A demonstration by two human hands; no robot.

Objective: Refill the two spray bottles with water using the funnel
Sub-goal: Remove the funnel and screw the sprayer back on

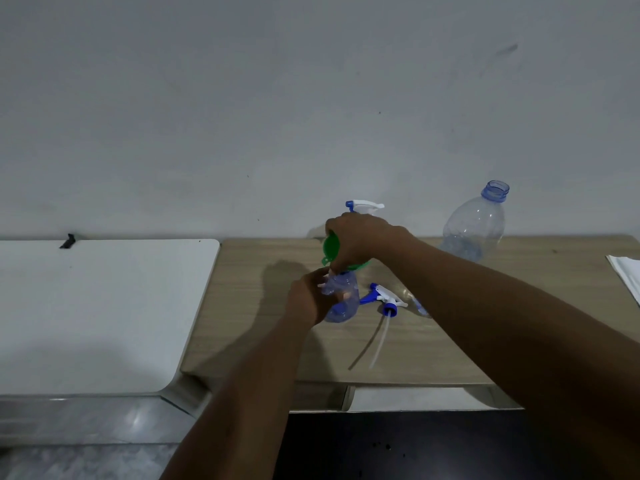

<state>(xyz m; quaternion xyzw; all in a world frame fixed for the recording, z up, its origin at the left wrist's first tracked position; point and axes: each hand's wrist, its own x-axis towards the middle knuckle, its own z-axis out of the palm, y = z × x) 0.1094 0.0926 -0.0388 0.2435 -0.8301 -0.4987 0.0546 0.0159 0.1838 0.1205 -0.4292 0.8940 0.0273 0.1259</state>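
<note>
Green funnel (330,247) sits tilted over the mouth of a small clear spray bottle (341,303), near the middle of the wooden tabletop (415,355). The right grip (360,240) comes down from above, fingers curled round the funnel's rim and holding it at the bottle's neck. The left grip (308,299) wraps the bottle's body from the left side, fingers curled round it, keeping it upright on the tabletop.

Just right of the bottle lies a loose blue-and-white spray head (384,297), its white tube (379,341) trailing toward the near edge. Behind the right grip, the trigger top of a second sprayer (363,205) shows against the wall; its body is hidden. Farther right, well apart, a big clear water bottle (474,226) stands uncapped at the back edge. A white sheet (627,275) lies at the far right. A white tabletop (104,306) adjoins on the left.
</note>
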